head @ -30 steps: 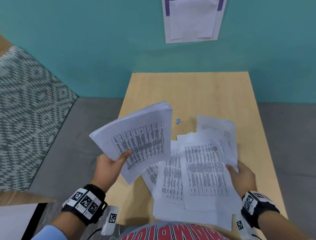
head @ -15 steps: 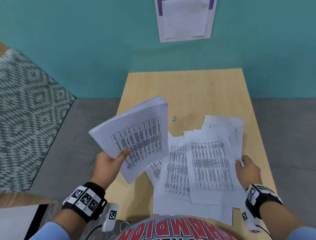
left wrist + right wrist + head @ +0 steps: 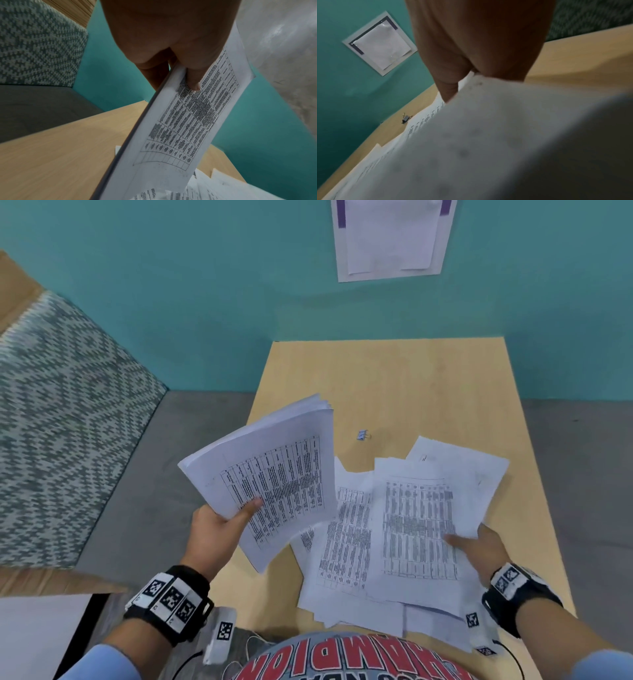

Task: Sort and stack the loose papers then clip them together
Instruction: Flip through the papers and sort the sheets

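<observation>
My left hand holds a thick stack of printed sheets tilted up above the table's left edge, thumb on the front page. The left wrist view shows that stack pinched between the thumb and the fingers behind it. Loose printed papers lie spread on the near part of the wooden table. My right hand pinches the right edge of the top loose sheet, thumb on top and fingers hidden under it. A small binder clip lies on the table beyond the papers, also visible as the clip.
A teal wall with a taped paper notice stands behind the table. A patterned upholstered panel and grey floor lie to the left. The table's right edge runs close to my right wrist.
My right thumb has slid inward onto the top loose sheet and now pinches its right edge. The left hand and its stack have barely moved.
</observation>
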A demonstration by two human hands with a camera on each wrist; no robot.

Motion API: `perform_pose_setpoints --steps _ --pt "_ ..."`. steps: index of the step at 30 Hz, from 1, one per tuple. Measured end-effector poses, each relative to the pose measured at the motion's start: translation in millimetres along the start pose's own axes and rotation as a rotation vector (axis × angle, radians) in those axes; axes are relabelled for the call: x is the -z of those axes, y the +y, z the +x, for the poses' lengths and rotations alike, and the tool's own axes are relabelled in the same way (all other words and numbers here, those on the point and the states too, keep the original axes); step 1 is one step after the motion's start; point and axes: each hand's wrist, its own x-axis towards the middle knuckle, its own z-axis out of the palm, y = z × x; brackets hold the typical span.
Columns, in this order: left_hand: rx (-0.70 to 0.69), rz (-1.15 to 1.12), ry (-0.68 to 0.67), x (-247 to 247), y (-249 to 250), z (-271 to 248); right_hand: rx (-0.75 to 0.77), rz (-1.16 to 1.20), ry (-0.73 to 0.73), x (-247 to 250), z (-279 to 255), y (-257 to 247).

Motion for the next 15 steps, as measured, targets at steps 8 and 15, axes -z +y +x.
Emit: perform_pose_setpoints --steps 8,15 --pt "0.063 -0.012 0.026 9 0 5 -0.063 0.255 0.036 48 -20 5" --pt "0.065 -0.002 0.017 13 -6 22 -0.061 0.387 0.016 69 -38 -10"
